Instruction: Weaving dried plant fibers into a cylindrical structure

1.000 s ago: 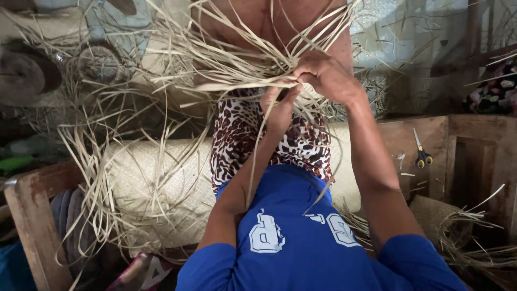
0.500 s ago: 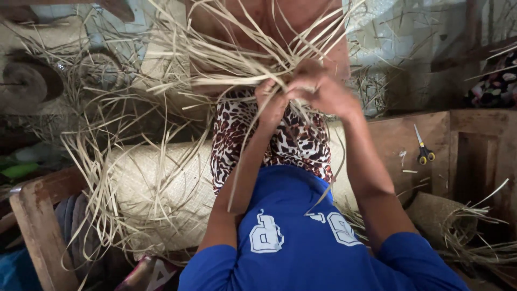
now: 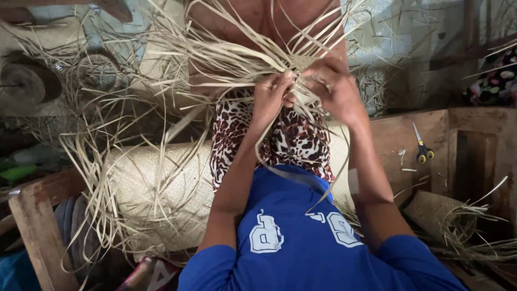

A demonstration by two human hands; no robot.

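Note:
A fan of pale dried straw strips (image 3: pixel 215 67) spreads out over my lap and knees. My left hand (image 3: pixel 271 97) pinches several strips where they meet, fingers closed around them. Close beside it, my right hand (image 3: pixel 334 89) grips the same bunch from the right, the two hands nearly touching. Loose strip ends hang down from my hands over my leopard-print skirt (image 3: pixel 291 143). Under my legs lies a rolled woven straw mat (image 3: pixel 156 194). My blue shirt (image 3: pixel 312 237) fills the bottom of the view.
Small yellow-handled scissors (image 3: pixel 423 151) lie on the wooden bench (image 3: pixel 398 134) at right. A smaller woven roll with loose strips (image 3: pixel 447 218) sits lower right. A wooden chair frame (image 3: pixel 35 221) stands lower left. Straw litters the floor at left.
Both hands have shifted slightly left and drawn together on the bunch of strips; the right hand has closed in next to the left. The view has moved a little.

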